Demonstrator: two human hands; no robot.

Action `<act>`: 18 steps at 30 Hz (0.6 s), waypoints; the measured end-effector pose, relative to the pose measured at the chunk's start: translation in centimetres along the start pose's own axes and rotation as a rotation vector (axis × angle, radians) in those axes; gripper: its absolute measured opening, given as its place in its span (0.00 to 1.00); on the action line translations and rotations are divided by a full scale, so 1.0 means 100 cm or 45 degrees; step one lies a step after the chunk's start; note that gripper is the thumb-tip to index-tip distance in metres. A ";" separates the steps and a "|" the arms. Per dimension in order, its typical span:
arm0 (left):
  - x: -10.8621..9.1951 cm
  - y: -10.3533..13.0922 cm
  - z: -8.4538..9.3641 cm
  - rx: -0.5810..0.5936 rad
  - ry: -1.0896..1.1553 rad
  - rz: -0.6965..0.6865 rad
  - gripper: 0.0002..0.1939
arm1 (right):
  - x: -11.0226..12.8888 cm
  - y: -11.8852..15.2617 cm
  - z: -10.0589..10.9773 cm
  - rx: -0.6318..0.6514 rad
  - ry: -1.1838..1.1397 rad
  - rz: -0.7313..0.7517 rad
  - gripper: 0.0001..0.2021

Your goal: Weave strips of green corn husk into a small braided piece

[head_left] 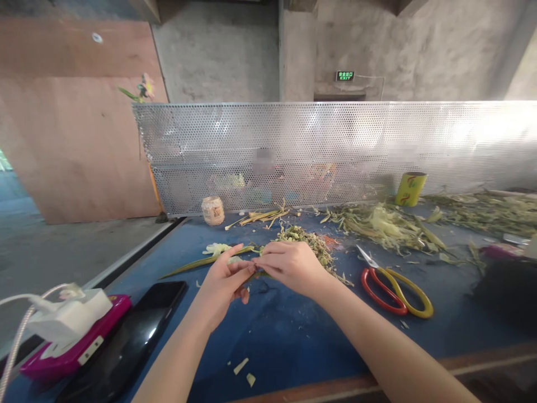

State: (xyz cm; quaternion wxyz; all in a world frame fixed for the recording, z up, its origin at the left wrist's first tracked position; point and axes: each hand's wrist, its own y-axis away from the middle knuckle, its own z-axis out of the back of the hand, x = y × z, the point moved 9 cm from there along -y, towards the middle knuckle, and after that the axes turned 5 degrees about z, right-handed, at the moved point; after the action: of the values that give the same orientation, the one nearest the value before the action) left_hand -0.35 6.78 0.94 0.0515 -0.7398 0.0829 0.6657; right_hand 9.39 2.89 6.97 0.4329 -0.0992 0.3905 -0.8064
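Note:
My left hand (226,285) and my right hand (291,266) meet over the blue table (289,347), fingertips almost touching. Between the pinched fingers is something small and thin, too hidden to name. A long green-brown leaf strip (188,267) lies to the left of my left hand, with a pale husk piece (216,248) beside it. Just behind my right hand sits a heap of dried plant bits (314,246). Scissors (390,288) with one red and one yellow handle lie partly spread to the right.
A black phone (126,341) and a magenta power strip (90,344) with white plugs lie at the left. A woven jar (213,211), husks (381,224) and a yellow-green tube (410,188) stand or lie before the perforated metal screen (260,134).

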 end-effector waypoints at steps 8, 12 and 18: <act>-0.001 0.001 0.004 -0.060 0.001 -0.010 0.33 | 0.001 -0.001 -0.003 0.040 0.024 -0.014 0.12; -0.002 0.000 0.006 -0.097 -0.027 -0.026 0.30 | 0.000 -0.001 -0.004 0.063 -0.006 -0.019 0.11; -0.003 0.000 0.013 -0.171 -0.075 -0.055 0.29 | -0.006 0.000 -0.004 0.089 -0.169 -0.062 0.12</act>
State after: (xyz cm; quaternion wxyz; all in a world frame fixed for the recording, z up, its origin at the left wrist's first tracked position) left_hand -1.67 7.09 1.10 0.0184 -0.7232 0.0205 0.6901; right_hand 9.53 3.58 6.79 0.4414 -0.1469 0.3300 -0.8214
